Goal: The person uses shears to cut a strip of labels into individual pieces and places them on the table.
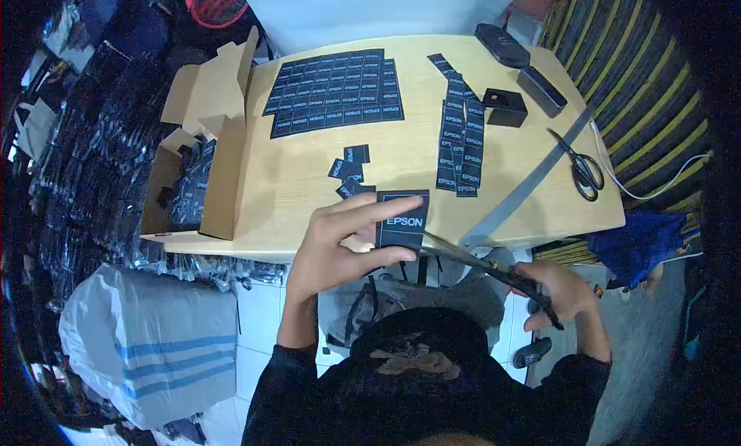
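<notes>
Between the fingers and thumb of my left hand (340, 234) is a black label (403, 222) printed EPSON, held up close to the table's front edge. My right hand (557, 288) grips a pair of scissors (502, 272) by its dark handles. The blades point left, their tips right at the label's right edge. Just beyond my left hand, several small cut labels (347, 167) lie loosely grouped on the table. Farther right are overlapping strips of EPSON labels (461, 145).
Uncut label sheets (332, 91) lie at the back of the table (285, 207). An open cardboard box (224, 180) holding labels stands left. To the right are a second pair of scissors (584, 172), a black box (505, 108) and a grey strip (525, 187). A white sack (154, 338) sits below left.
</notes>
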Demonstrator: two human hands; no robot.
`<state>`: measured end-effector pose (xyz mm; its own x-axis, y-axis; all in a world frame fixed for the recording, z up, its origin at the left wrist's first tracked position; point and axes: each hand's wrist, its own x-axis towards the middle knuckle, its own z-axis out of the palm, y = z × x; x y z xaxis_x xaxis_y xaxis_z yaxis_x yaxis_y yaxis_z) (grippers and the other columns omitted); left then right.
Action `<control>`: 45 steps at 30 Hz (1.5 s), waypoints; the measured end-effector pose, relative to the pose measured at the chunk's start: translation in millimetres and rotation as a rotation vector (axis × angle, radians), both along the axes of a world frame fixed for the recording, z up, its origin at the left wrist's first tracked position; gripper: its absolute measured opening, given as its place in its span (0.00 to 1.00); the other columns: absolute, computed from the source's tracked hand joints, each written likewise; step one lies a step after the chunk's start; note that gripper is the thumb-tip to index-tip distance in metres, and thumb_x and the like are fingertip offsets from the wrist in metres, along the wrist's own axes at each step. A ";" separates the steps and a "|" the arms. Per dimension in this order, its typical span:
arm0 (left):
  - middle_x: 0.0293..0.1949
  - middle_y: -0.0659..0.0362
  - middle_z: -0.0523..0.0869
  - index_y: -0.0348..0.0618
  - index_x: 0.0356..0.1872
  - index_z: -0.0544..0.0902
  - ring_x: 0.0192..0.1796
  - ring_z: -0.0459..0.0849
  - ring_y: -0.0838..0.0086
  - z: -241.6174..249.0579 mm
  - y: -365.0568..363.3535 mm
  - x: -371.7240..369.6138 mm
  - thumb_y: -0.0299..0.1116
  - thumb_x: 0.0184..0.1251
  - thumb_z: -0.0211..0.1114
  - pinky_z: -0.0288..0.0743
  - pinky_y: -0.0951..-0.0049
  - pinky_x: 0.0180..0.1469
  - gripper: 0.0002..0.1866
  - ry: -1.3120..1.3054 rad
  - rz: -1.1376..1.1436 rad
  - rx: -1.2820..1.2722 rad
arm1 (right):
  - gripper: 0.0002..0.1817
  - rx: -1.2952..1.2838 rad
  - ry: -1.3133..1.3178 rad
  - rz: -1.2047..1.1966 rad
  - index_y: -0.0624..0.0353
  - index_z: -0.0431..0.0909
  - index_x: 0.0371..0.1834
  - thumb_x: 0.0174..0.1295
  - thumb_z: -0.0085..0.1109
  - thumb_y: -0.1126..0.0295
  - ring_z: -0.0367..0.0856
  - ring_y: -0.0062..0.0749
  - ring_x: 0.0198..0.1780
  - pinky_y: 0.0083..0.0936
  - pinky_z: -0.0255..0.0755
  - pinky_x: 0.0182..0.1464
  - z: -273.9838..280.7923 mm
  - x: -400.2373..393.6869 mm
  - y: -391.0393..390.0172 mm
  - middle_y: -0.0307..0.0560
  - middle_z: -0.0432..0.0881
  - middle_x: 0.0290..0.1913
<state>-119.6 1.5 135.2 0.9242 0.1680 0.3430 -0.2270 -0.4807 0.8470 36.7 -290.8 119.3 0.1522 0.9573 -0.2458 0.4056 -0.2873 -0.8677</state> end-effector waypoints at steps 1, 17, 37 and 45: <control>0.35 0.61 0.83 0.40 0.50 0.81 0.34 0.79 0.84 2.7 1.6 -0.8 0.23 0.34 0.78 0.73 0.83 0.34 0.32 0.070 -0.056 0.045 | 0.36 -0.029 -0.033 0.074 0.61 0.76 0.38 0.33 0.71 0.42 0.75 0.38 0.28 0.29 0.66 0.31 2.3 4.3 1.4 0.45 0.74 0.27; 0.31 0.66 0.80 0.42 0.51 0.81 0.29 0.74 0.89 4.3 1.7 9.2 0.23 0.32 0.79 0.66 0.88 0.27 0.34 0.303 -0.229 -0.179 | 0.29 -0.033 -0.012 0.278 0.62 0.75 0.34 0.38 0.72 0.50 0.77 0.30 0.26 0.24 0.69 0.29 7.0 19.5 27.5 0.42 0.77 0.27; 0.50 0.54 0.81 0.46 0.54 0.78 0.41 0.84 0.77 -7.6 6.2 13.6 0.25 0.38 0.77 0.80 0.82 0.36 0.33 0.224 -0.301 -0.260 | 0.17 -0.035 0.099 0.181 0.59 0.72 0.27 0.50 0.69 0.60 0.72 0.28 0.23 0.26 0.64 0.26 1.0 13.4 28.3 0.43 0.73 0.21; 0.46 0.57 0.82 0.39 0.53 0.78 0.43 0.81 0.81 -8.6 8.8 14.4 0.20 0.35 0.78 0.76 0.82 0.42 0.35 0.329 -0.290 -0.265 | 0.17 -0.002 0.006 0.137 0.61 0.73 0.23 0.50 0.69 0.60 0.73 0.30 0.21 0.28 0.64 0.24 3.0 13.7 28.5 0.44 0.74 0.19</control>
